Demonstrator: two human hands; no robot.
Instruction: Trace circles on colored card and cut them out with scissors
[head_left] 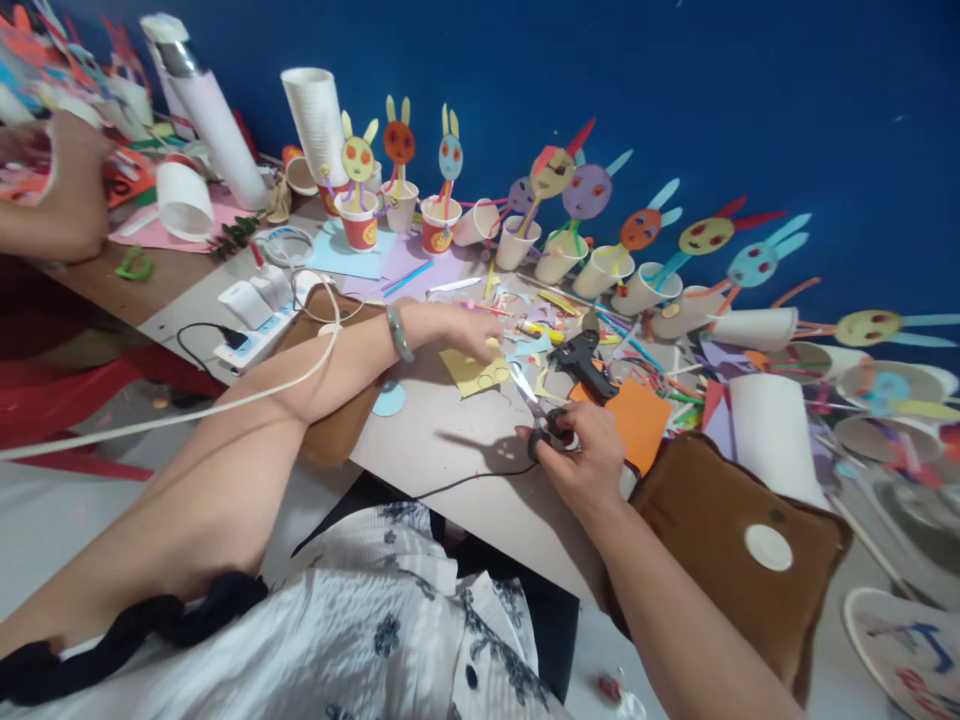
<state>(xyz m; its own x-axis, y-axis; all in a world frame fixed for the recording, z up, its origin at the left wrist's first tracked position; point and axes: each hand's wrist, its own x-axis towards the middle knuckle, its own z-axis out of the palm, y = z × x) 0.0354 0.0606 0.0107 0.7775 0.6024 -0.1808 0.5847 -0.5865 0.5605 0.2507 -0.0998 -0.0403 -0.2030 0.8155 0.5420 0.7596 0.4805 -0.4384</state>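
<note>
My right hand point(592, 460) grips black-handled scissors point(531, 395), with fingers in the loops and the blades pointing at a yellow paper piece point(469, 373). Pencilled round outlines show on that paper. My left hand point(474, 328) has its fingers at the paper's upper edge and seems to pinch it; the thumb is hidden. Just right of the blades lies a black glue gun point(586, 362) among coloured scraps. An orange paper sheet point(639, 420) is beside my right hand. Below my left wrist lies a light blue paper disc point(388, 400).
Paper cups with rabbit figures point(360, 225) line the blue wall. A cup stack point(313, 120) and a thermos point(217, 130) stand at the back left. A power strip point(259, 335) and white cable are near my left forearm. Brown cushions point(720, 540) flank the table. Another person's arm point(67, 200) is far left.
</note>
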